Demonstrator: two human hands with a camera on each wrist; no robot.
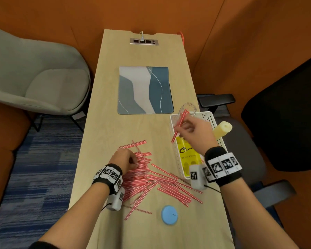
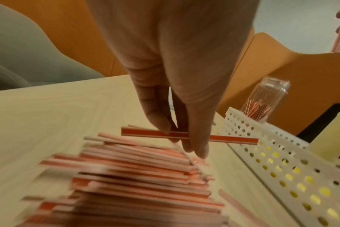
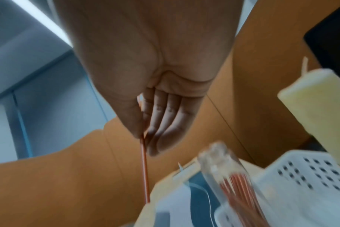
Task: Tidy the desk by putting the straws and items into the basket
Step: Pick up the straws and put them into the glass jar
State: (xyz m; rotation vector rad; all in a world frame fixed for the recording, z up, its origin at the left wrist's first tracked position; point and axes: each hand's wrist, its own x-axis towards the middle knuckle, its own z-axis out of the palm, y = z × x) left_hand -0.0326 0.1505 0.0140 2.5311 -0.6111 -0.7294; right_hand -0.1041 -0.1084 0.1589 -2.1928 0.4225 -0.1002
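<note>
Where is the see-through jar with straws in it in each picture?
Head view: the clear jar stands at the far end of the white basket, just beyond the right hand.
Left wrist view: at the right, upright behind the basket's holed wall.
Right wrist view: low and right of centre, blurred, leaning in the basket.
Shared landmark: the pale yellow candle beside it.

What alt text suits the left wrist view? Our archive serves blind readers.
The left hand pinches one red-and-white striped straw above a blurred heap of striped straws on the pale wooden desk, beside a white perforated plastic basket.
</note>
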